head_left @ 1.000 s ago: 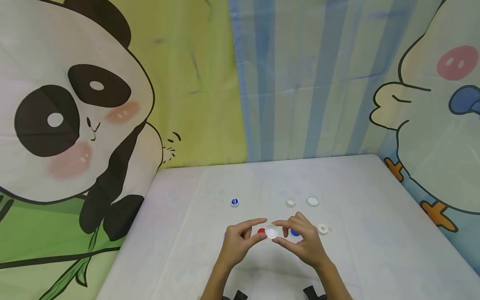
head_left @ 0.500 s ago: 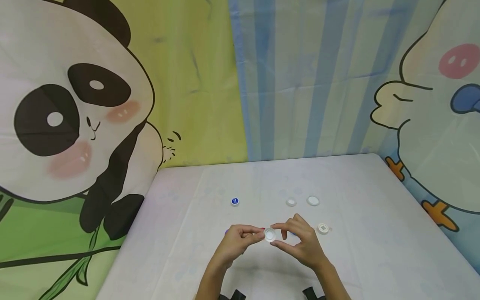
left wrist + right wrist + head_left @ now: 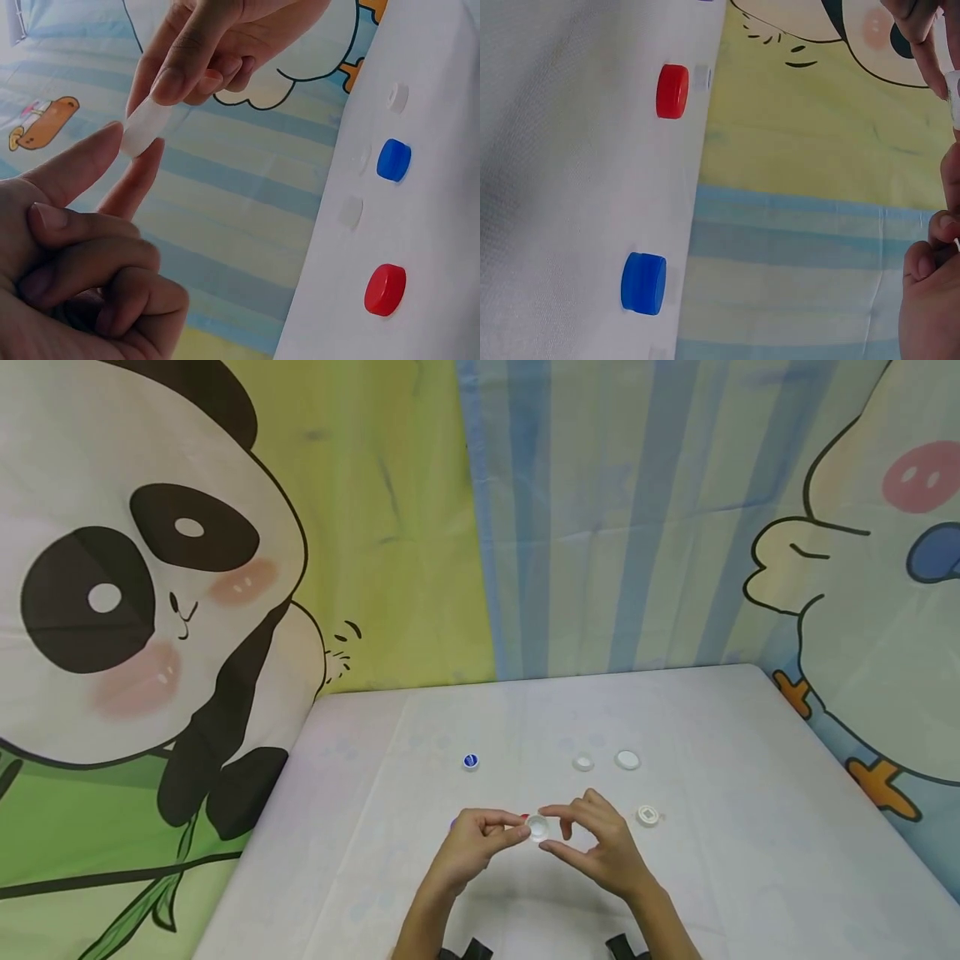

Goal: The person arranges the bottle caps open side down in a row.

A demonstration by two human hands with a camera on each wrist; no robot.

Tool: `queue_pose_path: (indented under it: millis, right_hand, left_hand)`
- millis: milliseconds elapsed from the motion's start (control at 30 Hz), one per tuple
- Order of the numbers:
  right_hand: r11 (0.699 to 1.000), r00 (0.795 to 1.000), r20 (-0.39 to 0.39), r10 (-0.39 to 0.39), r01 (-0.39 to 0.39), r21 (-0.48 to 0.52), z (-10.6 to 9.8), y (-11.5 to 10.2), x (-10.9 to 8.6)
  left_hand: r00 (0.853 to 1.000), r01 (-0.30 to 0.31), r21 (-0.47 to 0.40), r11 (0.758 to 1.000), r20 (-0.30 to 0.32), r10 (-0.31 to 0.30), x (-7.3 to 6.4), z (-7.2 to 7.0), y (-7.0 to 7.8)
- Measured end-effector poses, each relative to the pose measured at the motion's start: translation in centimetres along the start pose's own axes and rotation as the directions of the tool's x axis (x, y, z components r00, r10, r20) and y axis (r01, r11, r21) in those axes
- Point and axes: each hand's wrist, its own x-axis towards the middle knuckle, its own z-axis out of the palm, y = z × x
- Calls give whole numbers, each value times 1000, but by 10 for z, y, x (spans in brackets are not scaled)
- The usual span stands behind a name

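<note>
A round, whitish bottle cap (image 3: 537,827) is held up above the table between both hands, its hollow side toward the head camera. My left hand (image 3: 471,845) pinches its left edge with thumb and forefinger; the other fingers are curled, as the left wrist view shows. From the opposite side, my right hand (image 3: 600,845) holds the cap between a widely spread thumb and forefinger. A red cap (image 3: 386,289) and a blue cap (image 3: 394,160) lie on the table beyond the hands, mostly or wholly hidden in the head view.
On the white-covered table (image 3: 750,860) lie a small blue-and-white cap (image 3: 470,762), two whitish caps (image 3: 583,762) (image 3: 627,760) toward the back, and a patterned white cap (image 3: 647,816) right of my right hand. Printed cloth (image 3: 390,527) hangs behind and at the sides.
My left thumb and forefinger have come closer together at the cap's edge. The cap and my right hand have shifted slightly left, and the blue cap has become hidden in the head view.
</note>
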Motion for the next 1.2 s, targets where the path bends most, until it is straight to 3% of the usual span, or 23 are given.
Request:
queue_pose_path:
  millis: [67,133,200,267,333,400,500,600,633,700,767,833,1067,1200]
  right_hand:
    - [999,999,9,50,-50,-17,-1,-2,0]
    - [992,991,23,129,-129,-11,-3,-3,0]
    - [970,970,47,240,-241,29,-4,-4,-1]
    - [926,929,87,360,-367,91,-6,-4,-1]
    - [851,866,147,478,-498,168,-6,-1,-3]
    - [759,794,214,568,-607,237,-5,4,-6]
    - [616,694,297,656,-720,320,-1,9,-12]
    - [521,649,345,678,-756,397,3,11,-14]
    - [500,643,355,678,-759,418,4,11,-14]
    - [473,644,370,670,-754,455,7,9,-14]
    - [459,647,378,663,-749,478,9,8,-14]
    - [446,647,383,660,-747,493,11,7,-15]
    - [382,607,391,692,-767,515,18,5,-18]
    - [372,608,395,689,-764,528,19,4,-18]
  left_hand:
    - [998,-48,37,998,-49,50,1,1,-1]
    - [986,-114,98,989,-111,124,2,2,-3]
    - [959,-196,183,963,-167,227,2,3,-4]
    - [921,-272,268,924,-205,331,3,4,-4]
    - [872,-361,347,866,-205,445,3,4,-5]
    - [813,-448,410,794,-182,553,3,4,-5]
    - [698,-566,501,655,-132,704,3,3,-5]
    - [593,-634,558,536,-95,800,5,3,-6]
    - [565,-647,572,505,-85,821,6,3,-5]
    - [531,-662,591,462,-66,845,7,3,-5]
    - [507,-671,604,429,-48,860,7,2,-5]
    - [499,-675,611,413,-33,866,7,2,-5]
    - [516,-675,607,420,-19,856,4,0,-6]
    - [523,-678,597,429,-18,852,4,-1,-7]
